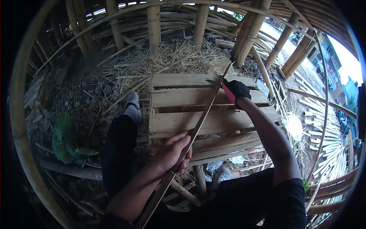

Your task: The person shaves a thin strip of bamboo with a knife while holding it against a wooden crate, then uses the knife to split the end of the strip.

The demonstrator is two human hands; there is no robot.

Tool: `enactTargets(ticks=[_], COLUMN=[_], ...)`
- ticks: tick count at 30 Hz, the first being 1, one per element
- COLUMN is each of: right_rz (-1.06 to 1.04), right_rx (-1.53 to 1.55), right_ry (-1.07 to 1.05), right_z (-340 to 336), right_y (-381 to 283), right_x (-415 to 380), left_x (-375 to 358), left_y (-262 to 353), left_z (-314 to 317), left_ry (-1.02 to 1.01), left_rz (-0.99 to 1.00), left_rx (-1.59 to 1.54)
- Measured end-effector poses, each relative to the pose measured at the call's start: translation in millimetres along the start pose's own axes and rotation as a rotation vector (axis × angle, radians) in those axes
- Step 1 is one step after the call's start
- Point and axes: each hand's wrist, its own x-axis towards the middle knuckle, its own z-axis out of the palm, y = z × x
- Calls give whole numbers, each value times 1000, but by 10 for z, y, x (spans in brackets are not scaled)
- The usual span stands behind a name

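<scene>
A long thin bamboo strip (204, 116) runs diagonally from my lap up toward the far right. My left hand (173, 152), bare, is closed around its lower part. My right hand (237, 91) wears a black glove and grips a knife with a red handle (228, 93). The knife's blade (212, 81) meets the strip near its upper part. Both hands are held above a wooden pallet (183, 101).
My legs in black trousers and grey clogs (132, 100) rest beside the pallet. Straw and bamboo shavings (179, 59) lie behind it. Upright bamboo poles (154, 23) stand at the back, and cut bamboo pieces (324, 114) are piled at the right. Green leaves (63, 139) lie at the left.
</scene>
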Motion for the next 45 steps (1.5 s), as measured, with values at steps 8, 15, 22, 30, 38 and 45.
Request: enactTargets(ticks=[8,15,22,30,38,45], right_rz=[51,-18,-53,-69,-121,-103], right_rx=[-6,-24,-46,-86,-78,-76], right_ry=[-37,-51,-3,48,36,55], right_z=[-48,-8,18,79,55,46], right_y=[-156,-230,-294,-244,-316,-339], right_x=[-14,-64,-213,-209,-127,-126], left_x=[-25,-39,-49,-56,-76,-84], left_y=[54,57,46,34,-7,11], left_z=[99,59,29,23,24,27], left_ry=[29,-17,-5,-33,-52,-74], left_rz=[9,-60,-100,-154,-112,-95], left_rx=[-110,-290,-319,-375,-413,-437])
